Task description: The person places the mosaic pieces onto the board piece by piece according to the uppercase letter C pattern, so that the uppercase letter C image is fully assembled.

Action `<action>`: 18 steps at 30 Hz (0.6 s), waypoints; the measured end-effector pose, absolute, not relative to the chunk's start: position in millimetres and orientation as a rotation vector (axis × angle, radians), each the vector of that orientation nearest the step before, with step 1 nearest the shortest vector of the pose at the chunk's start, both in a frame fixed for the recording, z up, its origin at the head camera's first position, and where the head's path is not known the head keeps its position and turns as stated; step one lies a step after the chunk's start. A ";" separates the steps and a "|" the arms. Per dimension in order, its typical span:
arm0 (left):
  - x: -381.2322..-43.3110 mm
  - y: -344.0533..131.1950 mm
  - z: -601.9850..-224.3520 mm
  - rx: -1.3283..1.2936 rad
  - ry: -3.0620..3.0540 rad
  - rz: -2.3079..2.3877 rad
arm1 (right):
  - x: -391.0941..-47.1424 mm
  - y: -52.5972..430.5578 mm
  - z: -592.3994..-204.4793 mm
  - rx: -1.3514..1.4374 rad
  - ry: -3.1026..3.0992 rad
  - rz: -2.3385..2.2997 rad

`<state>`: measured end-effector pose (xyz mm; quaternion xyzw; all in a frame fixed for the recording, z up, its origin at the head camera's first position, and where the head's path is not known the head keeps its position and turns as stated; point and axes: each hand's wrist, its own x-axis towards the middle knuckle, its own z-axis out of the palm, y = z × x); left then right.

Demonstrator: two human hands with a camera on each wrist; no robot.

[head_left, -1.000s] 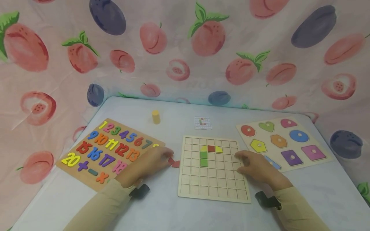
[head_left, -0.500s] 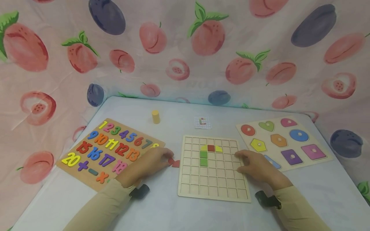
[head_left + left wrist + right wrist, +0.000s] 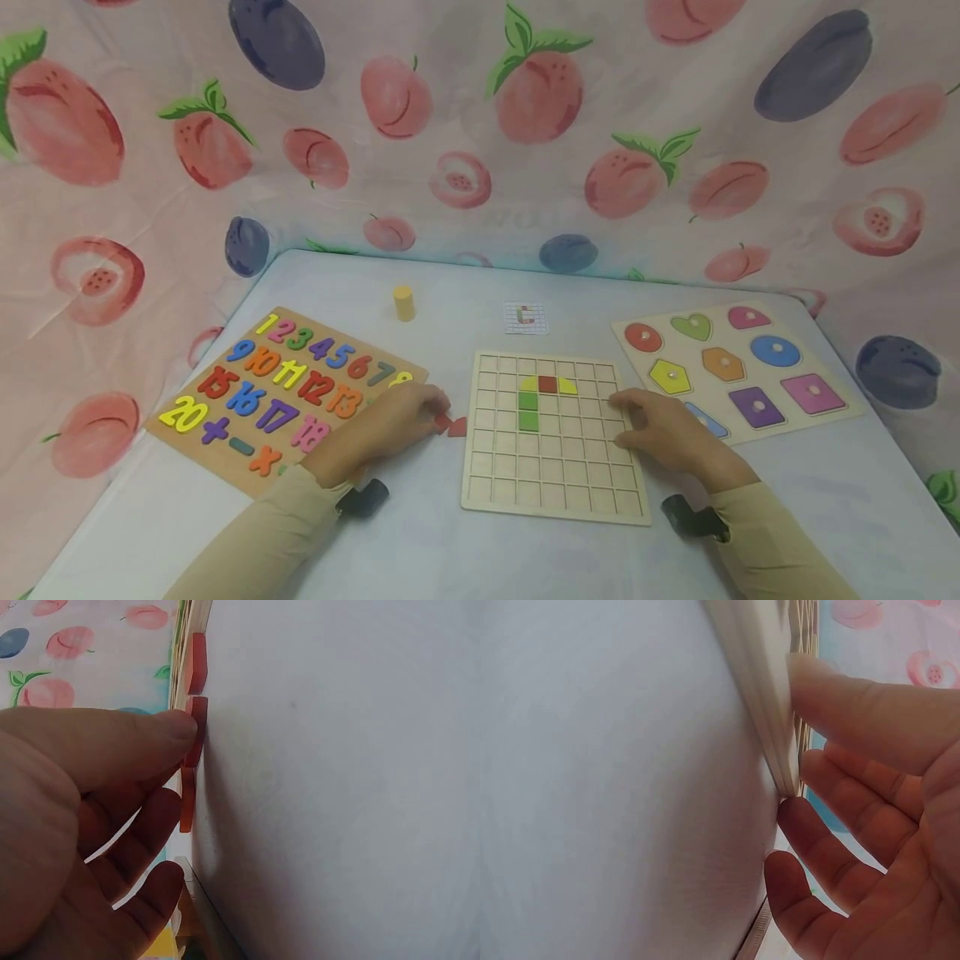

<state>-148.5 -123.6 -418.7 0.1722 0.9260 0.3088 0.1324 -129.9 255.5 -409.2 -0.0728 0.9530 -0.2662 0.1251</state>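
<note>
My left hand (image 3: 401,417) pinches a small red block (image 3: 197,731) with thumb and forefinger, low over the white table. Two more red blocks stand in line with it in the left wrist view, a block (image 3: 196,667) above and a block (image 3: 187,801) below. Just to their right lies a wooden grid board (image 3: 555,479). Near its top are a dark red square (image 3: 548,384), yellow rounded pieces (image 3: 567,387) and green squares (image 3: 528,401). At the board's right edge rests my right hand (image 3: 663,429), thumb and fingers spread apart; its thumb touches the rim.
A number board (image 3: 251,450) lies at the left, partly under my left forearm. To the right is a shape puzzle board (image 3: 716,408) with knobbed pieces. Behind the grid stand a small pattern card (image 3: 526,318) and a yellow cylinder (image 3: 403,303).
The red blocks beside my left fingers have shifted and turned slightly. My right hand and the grid board stay where they were.
</note>
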 end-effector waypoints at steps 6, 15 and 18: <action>-147.8 -123.1 -418.9 0.467 2.702 0.898 | -129.9 255.5 -409.0 -0.216 2.778 -0.772; -149.0 -123.1 -421.4 0.459 2.712 0.886 | -129.8 255.1 -409.2 -0.209 2.780 -0.768; -148.8 -122.4 -420.7 0.450 2.700 0.881 | -129.9 255.1 -409.4 -0.209 2.780 -0.768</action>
